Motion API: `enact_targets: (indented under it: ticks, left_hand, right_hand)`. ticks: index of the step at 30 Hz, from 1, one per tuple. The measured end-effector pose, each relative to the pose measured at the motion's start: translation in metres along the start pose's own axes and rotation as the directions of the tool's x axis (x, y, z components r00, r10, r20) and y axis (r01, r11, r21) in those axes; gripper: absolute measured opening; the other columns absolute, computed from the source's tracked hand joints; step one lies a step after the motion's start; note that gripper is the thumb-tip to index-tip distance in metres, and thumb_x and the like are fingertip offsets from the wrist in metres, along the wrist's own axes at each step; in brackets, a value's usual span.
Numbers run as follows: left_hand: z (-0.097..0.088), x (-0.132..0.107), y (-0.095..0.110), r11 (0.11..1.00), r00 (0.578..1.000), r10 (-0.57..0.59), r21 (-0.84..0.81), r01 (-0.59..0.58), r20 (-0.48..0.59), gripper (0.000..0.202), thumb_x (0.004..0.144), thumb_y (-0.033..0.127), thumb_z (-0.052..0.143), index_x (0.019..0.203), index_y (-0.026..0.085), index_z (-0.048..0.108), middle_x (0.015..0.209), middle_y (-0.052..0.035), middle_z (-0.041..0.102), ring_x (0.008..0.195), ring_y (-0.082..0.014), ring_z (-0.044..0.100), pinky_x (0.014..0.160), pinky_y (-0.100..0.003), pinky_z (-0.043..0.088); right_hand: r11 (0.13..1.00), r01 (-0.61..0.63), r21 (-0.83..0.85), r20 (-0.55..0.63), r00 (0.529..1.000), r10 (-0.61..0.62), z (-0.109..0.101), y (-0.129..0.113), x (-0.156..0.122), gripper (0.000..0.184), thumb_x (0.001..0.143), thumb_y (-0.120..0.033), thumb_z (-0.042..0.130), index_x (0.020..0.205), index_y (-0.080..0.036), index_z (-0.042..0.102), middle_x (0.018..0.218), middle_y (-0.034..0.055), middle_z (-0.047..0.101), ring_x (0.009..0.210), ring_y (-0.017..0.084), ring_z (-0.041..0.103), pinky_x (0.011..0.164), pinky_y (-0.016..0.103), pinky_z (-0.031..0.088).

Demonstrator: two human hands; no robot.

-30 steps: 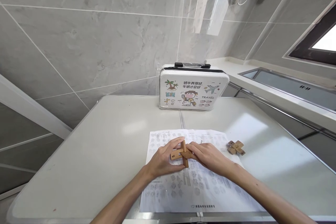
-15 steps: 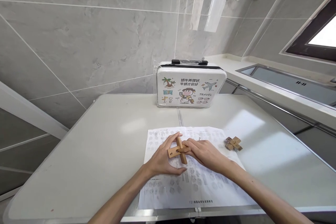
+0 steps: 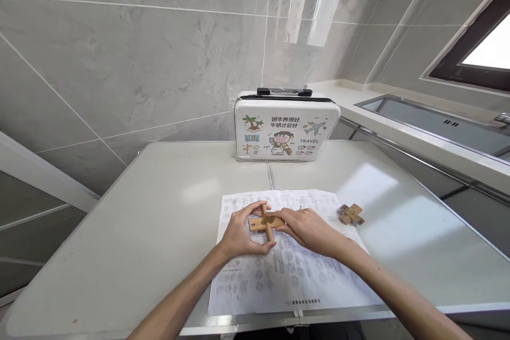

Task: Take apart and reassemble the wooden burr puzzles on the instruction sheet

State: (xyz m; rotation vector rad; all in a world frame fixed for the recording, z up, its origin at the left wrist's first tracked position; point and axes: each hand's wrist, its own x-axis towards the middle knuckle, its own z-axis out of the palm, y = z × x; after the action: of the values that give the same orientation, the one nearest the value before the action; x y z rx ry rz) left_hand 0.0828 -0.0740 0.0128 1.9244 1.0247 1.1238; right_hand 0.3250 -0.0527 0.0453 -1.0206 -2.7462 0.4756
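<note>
My left hand [image 3: 239, 234] and my right hand [image 3: 305, 228] both grip a wooden cross puzzle [image 3: 264, 221] made of interlocked notched bars, one marked with a number. The left fingers and thumb pinch its upright bar. From the right side, my other hand's fingers close on the flat bar. The puzzle sits just above a printed instruction sheet [image 3: 287, 271] lying on the white table [image 3: 159, 223]. A second small wooden puzzle piece cluster [image 3: 350, 214] lies at the sheet's right edge, untouched.
A white case with cartoon travel pictures [image 3: 286, 127] stands at the table's far edge against the tiled wall. A counter with a sunken metal sink [image 3: 434, 122] runs along the right. The table's front edge is near my forearms.
Both hands and the wooden puzzle have shifted slightly left in view and the puzzle has been turned a little; the view has also drifted.
</note>
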Motion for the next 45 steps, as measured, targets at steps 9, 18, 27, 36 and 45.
enact_targets:
  ticks: [9,18,27,36,45]
  left_hand:
    - [0.001,0.002,-0.005,0.905,0.972,-0.211,-0.356,0.235,0.105,0.067,0.08,0.049,0.078,0.137,0.02,0.057,0.132,-0.0156,0.071,0.114,-0.0342,0.072,0.097,-0.047,0.057]
    - [0.0,0.004,-0.009,0.748,0.952,-0.29,-0.597,0.289,0.097,0.075,0.088,0.067,0.068,0.142,0.018,0.055,0.141,-0.0196,0.067,0.121,-0.0366,0.068,0.104,-0.05,0.052]
    - [-0.001,0.003,-0.008,0.82,0.966,-0.238,-0.511,0.256,0.102,0.082,0.08,0.059,0.08,0.147,0.02,0.053,0.144,-0.0181,0.065,0.136,-0.0388,0.059,0.117,-0.053,0.042]
    - [-0.001,0.006,-0.011,0.758,0.966,-0.171,-0.6,0.255,0.195,0.092,0.07,0.057,0.089,0.146,0.021,0.053,0.146,-0.0186,0.061,0.138,-0.039,0.056,0.117,-0.054,0.042]
    - [-0.002,0.004,-0.019,0.807,0.961,-0.153,-0.532,0.256,0.23,0.089,0.07,0.043,0.093,0.147,0.023,0.053,0.15,-0.0186,0.057,0.14,-0.0381,0.054,0.119,-0.054,0.041]
  right_hand:
    - [0.897,-0.179,0.405,-0.037,0.977,0.211,0.0,-0.013,0.002,0.036,0.112,-0.049,0.037,0.116,-0.023,0.062,0.093,0.0044,0.074,0.077,0.021,0.069,0.071,0.033,0.049]
    - [0.47,-0.187,0.863,0.063,0.962,0.267,0.028,-0.041,0.019,0.037,0.105,-0.055,0.05,0.109,-0.02,0.061,0.094,0.005,0.073,0.064,0.016,0.067,0.059,0.028,0.051]
    - [0.865,-0.148,0.479,-0.291,0.903,0.316,0.032,-0.047,0.013,0.034,0.108,-0.037,0.043,0.079,-0.023,0.053,0.069,-0.0005,0.063,0.059,0.016,0.056,0.057,0.027,0.038]
    - [0.958,-0.13,0.255,-0.383,0.897,0.223,0.028,-0.045,0.001,0.031,0.11,-0.034,0.039,0.087,-0.023,0.056,0.073,0.0011,0.066,0.056,0.015,0.058,0.054,0.027,0.034]
    - [0.972,-0.08,0.22,-0.334,0.93,0.152,0.025,-0.036,-0.004,0.03,0.111,-0.03,0.036,0.091,-0.023,0.057,0.078,0.0033,0.07,0.064,0.017,0.063,0.059,0.027,0.037]
